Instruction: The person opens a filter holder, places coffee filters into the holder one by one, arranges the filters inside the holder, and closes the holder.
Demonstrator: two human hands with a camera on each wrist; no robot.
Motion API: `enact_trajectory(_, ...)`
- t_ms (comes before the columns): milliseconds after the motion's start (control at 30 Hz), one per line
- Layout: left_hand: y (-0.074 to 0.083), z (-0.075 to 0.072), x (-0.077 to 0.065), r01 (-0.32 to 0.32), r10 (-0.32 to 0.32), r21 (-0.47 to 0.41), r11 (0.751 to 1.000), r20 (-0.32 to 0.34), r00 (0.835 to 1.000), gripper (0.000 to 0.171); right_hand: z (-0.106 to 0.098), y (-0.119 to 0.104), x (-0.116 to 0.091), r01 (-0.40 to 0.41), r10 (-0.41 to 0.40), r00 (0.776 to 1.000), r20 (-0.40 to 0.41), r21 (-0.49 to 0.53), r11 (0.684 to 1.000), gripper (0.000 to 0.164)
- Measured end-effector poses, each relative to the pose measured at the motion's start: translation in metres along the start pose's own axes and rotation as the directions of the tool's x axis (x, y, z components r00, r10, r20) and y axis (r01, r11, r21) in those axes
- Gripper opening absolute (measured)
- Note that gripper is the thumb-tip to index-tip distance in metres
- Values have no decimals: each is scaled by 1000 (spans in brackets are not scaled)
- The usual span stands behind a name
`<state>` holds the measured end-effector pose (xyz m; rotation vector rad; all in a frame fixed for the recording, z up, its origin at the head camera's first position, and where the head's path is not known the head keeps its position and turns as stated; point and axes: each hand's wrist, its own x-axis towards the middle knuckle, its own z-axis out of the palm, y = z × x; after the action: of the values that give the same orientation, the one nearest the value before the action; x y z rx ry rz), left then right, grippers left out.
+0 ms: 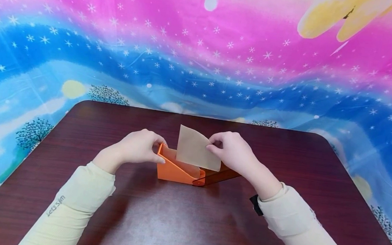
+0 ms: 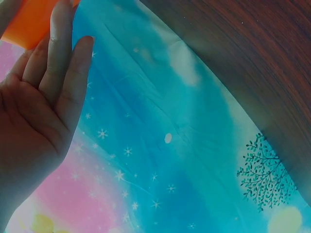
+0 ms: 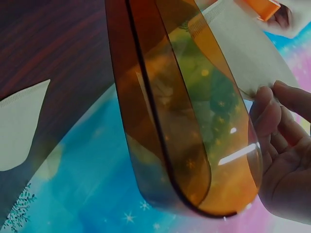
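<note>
Near the far middle of the table stands an orange filter box [image 1: 174, 170], its top uncovered. My left hand [image 1: 138, 146] grips the box's left end, thumb at the near side and fingers behind. A tan paper coffee filter [image 1: 195, 147] rises above the box, pinched at its right edge between thumb and fingers of my right hand [image 1: 233, 151]. Whether its lower edge is still inside the box I cannot tell. The see-through amber lid [image 3: 194, 121] hangs from the box's right end, tilted outward below my right hand. In the left wrist view, only a corner of the box [image 2: 29, 24] shows.
A dark reddish-brown table [image 1: 76, 135] with rounded far corners lies under everything. Behind it hangs a pink and blue printed cloth [image 1: 202, 53]. A pale piece with a crimped edge [image 3: 22, 128] appears at the left of the right wrist view.
</note>
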<state>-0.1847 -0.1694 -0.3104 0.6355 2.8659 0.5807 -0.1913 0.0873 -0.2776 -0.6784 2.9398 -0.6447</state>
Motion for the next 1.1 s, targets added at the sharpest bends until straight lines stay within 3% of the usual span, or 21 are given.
enact_trajectory(100, 0, 0, 0, 4, -4, -1, 1000, 3, 1000, 33, 3, -2, 0, -21, 22, 1000, 8, -70, 997, 11)
enact_trajectory(367, -1, 0, 0, 10, -10, -7, 1000, 12, 1000, 31, 16, -3, 4, 16, -18, 998, 60, 37, 999, 10)
enact_trajectory(1100, -1, 0, 0, -16, 16, -7, 1000, -3, 1000, 22, 46, -7, 10, 20, -18, 994, 110, -15, 1000, 11)
